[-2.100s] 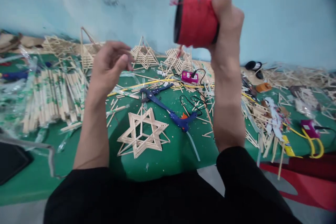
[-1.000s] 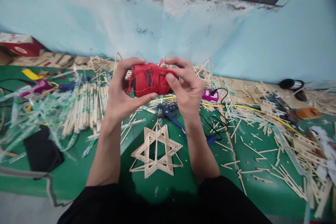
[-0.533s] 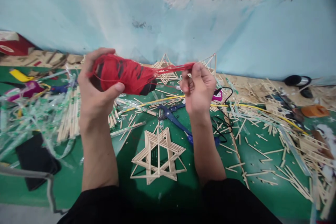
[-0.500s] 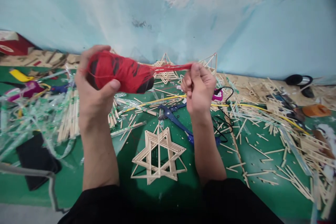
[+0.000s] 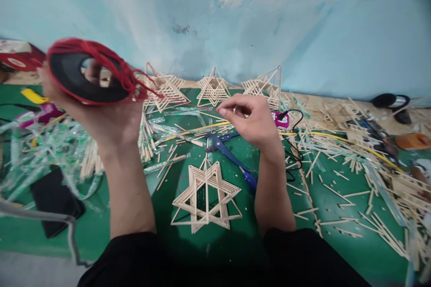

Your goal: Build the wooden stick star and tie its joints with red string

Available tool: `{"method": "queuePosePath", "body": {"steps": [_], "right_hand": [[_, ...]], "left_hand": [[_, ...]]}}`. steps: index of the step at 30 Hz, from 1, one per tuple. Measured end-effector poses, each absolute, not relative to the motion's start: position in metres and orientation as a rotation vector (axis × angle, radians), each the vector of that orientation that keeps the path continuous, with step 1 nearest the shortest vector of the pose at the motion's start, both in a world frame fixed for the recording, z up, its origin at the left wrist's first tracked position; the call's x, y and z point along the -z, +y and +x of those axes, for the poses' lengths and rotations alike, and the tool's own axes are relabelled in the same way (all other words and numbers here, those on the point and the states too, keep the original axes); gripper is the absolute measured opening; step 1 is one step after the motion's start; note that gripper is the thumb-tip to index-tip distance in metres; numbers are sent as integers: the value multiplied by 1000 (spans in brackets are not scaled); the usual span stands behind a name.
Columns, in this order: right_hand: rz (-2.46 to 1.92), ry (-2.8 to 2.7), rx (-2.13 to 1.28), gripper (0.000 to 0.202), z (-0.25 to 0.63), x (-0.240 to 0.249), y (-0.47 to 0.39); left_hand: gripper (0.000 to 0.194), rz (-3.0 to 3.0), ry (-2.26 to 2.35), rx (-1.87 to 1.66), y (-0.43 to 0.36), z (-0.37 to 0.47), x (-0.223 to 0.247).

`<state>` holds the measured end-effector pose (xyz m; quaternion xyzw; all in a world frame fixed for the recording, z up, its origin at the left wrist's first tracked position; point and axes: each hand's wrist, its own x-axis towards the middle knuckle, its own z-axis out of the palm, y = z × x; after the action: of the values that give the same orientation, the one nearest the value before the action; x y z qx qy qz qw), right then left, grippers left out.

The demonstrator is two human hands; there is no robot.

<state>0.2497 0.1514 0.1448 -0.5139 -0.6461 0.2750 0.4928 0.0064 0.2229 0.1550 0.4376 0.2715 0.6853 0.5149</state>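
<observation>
My left hand [image 5: 101, 121] holds up a black spool wound with red string [image 5: 114, 65], its round hollow end facing me. Loose red strands hang off the spool's right side. My right hand [image 5: 251, 119] is pinched on a thin red thread that runs from the spool. Between my forearms, a star-shaped frame of wooden sticks [image 5: 206, 197] rests on the green table [image 5: 235, 242]. Blue-handled pliers [image 5: 232, 157] lie beyond it, partly hidden by my right forearm.
Three similar stick stars [image 5: 213, 87] stand along the wall. Plastic wrappers and stick bundles [image 5: 90, 159] and a dark phone [image 5: 55, 202] lie left. Loose sticks [image 5: 346, 195], an orange object [image 5: 414, 141] and a purple device with a black cable [image 5: 281, 119] are at right.
The spool has moved left and turned so its hollow end shows. My right hand has lowered slightly and turned, and the several taut red strands between the hands are now a thin thread.
</observation>
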Motion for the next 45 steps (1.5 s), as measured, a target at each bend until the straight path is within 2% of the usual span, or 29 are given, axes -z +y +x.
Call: {"method": "queuePosePath", "body": {"steps": [5, 10, 13, 16, 19, 20, 23, 25, 27, 31, 34, 36, 41, 45], "right_hand": [[-1081, -1445, -562, 14, 246, -145, 155], [-628, -1184, -870, 32, 253, -140, 165], [-494, -1187, -951, 35, 259, -136, 169], [-587, -1225, -893, 33, 257, -129, 170], [-941, -1280, -604, 19, 251, -122, 169], [-1053, -1319, -477, 20, 249, -120, 169], [-1185, -1456, -284, 45, 246, -115, 169], [-1141, -1514, -360, 45, 242, -115, 170], [-1049, -1544, -519, 42, 235, -117, 169], [-882, -1563, -748, 43, 216, -128, 161], [-907, -1513, -744, 30, 204, -138, 152], [-918, -1495, -720, 27, 201, -144, 147], [-914, -1454, -712, 40, 199, -150, 142], [-947, -1348, -752, 45, 195, -147, 144]], "left_hand": [[72, 975, 564, -1588, 226, 8, -152], [64, 1005, 567, -1512, 231, 12, -151], [67, 971, 499, -1538, 231, 14, -151], [73, 975, 491, -1556, 231, 13, -151], [71, 994, 520, -1558, 233, 11, -150], [68, 1001, 526, -1575, 234, 11, -149], [59, 1097, 485, -1760, 236, 11, -148], [55, 1186, 479, -1793, 235, 12, -149], [57, 1230, 532, -1666, 231, 14, -150], [84, 1158, 723, -1514, 225, 18, -150], [93, 1083, 758, -1514, 221, 23, -148], [88, 1097, 737, -1497, 218, 26, -148], [68, 1216, 700, -1495, 207, 38, -151], [62, 1256, 666, -1417, 197, 52, -152]]}}
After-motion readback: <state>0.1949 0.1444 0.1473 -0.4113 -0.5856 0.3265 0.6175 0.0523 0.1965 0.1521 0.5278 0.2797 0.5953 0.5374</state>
